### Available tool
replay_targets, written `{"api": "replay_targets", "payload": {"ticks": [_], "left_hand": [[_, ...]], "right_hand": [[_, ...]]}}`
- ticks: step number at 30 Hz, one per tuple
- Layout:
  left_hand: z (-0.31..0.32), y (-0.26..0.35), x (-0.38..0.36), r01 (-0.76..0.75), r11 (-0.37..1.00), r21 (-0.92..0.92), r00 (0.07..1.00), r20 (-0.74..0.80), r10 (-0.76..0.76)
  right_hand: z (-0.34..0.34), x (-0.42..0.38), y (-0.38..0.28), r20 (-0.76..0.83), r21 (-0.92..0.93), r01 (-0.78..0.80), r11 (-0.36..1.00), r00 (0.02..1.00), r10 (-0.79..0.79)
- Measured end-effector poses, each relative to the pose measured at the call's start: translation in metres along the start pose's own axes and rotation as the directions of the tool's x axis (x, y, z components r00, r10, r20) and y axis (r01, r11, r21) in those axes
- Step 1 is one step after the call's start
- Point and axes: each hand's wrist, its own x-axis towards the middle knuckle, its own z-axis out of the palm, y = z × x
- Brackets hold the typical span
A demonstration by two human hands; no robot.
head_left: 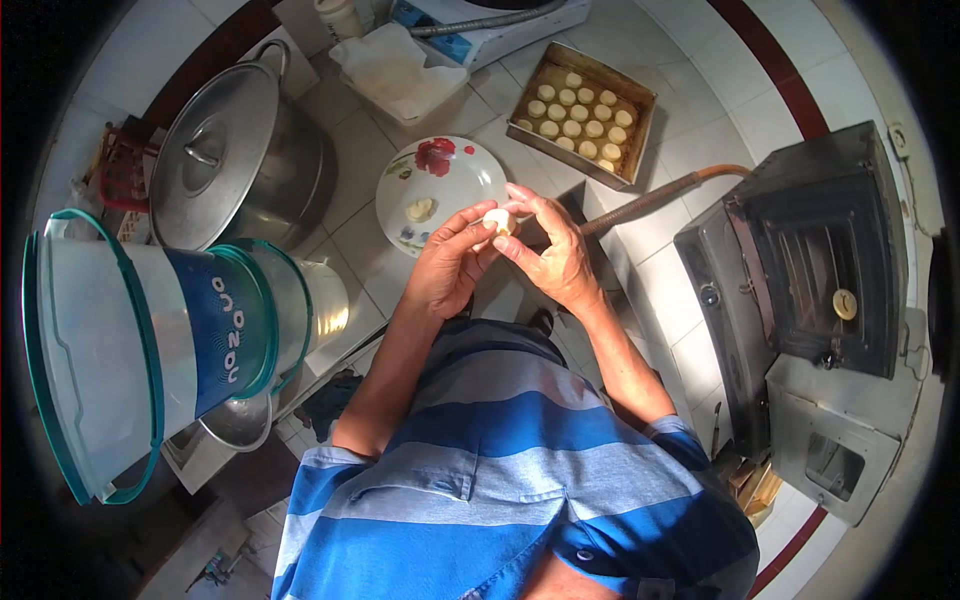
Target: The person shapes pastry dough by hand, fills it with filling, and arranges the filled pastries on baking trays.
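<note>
Between the fingertips of both hands, in front of my chest, is a small pale dough piece. My left hand pinches it from the left, and my right hand closes on it from the right. Just beyond the left fingers lies a white plate with red flowers, bearing a small lump of dough. Farther off, to the right, a square metal baking pan holds rows of round pale dough pieces.
A large lidded steel pot stands at left, near stacked plastic buckets with green rims. Behind the plate is a paper-lined container. A hose runs towards a dark oven with its door open at right.
</note>
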Motion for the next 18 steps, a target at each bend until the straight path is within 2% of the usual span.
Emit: {"api": "replay_targets", "payload": {"ticks": [1, 3, 4, 5, 6, 7, 9, 11, 13, 15, 18], "left_hand": [[-0.003, 0.001, -0.001, 0.004, 1.000, -0.021, 1.000, 0.004, -0.004], [-0.017, 0.000, -0.004, -0.006, 1.000, -0.015, 0.998, -0.069, 0.005], [-0.024, 0.000, -0.006, -0.054, 0.997, 0.059, 0.988, -0.140, 0.062], [-0.032, -0.001, -0.007, -0.094, 0.986, 0.136, 0.971, -0.207, 0.121], [-0.044, -0.002, -0.009, -0.151, 0.970, 0.190, 0.957, -0.218, 0.191], [-0.051, 0.001, -0.012, -0.154, 0.970, 0.191, 0.954, -0.228, 0.196], [-0.064, 0.004, -0.022, -0.187, 0.949, 0.253, 0.909, -0.321, 0.265], [-0.078, 0.006, -0.028, -0.209, 0.943, 0.260, 0.892, -0.345, 0.293], [-0.089, 0.007, -0.032, -0.260, 0.933, 0.248, 0.870, -0.359, 0.338], [-0.095, 0.009, -0.032, -0.257, 0.931, 0.259, 0.860, -0.379, 0.343], [-0.095, 0.013, -0.034, -0.258, 0.932, 0.255, 0.854, -0.392, 0.343]], "right_hand": [[0.004, 0.000, 0.005, 0.009, 0.008, 0.007, 1.000, 1.000, -0.008], [0.014, 0.001, 0.009, 0.111, 0.192, -0.065, 0.979, 0.993, 0.044], [0.022, 0.003, 0.011, 0.110, 0.274, -0.111, 0.955, 0.990, 0.083], [0.030, 0.005, 0.020, 0.120, 0.281, -0.112, 0.953, 0.989, 0.081], [0.038, 0.008, 0.035, 0.132, 0.213, -0.156, 0.965, 0.983, 0.130], [0.047, 0.014, 0.048, 0.138, 0.143, -0.199, 0.970, 0.974, 0.180], [0.073, 0.023, 0.067, 0.092, 0.155, -0.189, 0.970, 0.980, 0.177], [0.094, 0.034, 0.083, 0.152, 0.048, -0.098, 0.994, 0.984, 0.090], [0.114, 0.045, 0.091, 0.130, 0.034, -0.070, 0.997, 0.989, 0.065], [0.126, 0.055, 0.097, 0.180, -0.121, 0.058, 0.991, 0.983, -0.036], [0.138, 0.060, 0.103, 0.227, -0.180, 0.067, 0.981, 0.973, -0.025]]}}
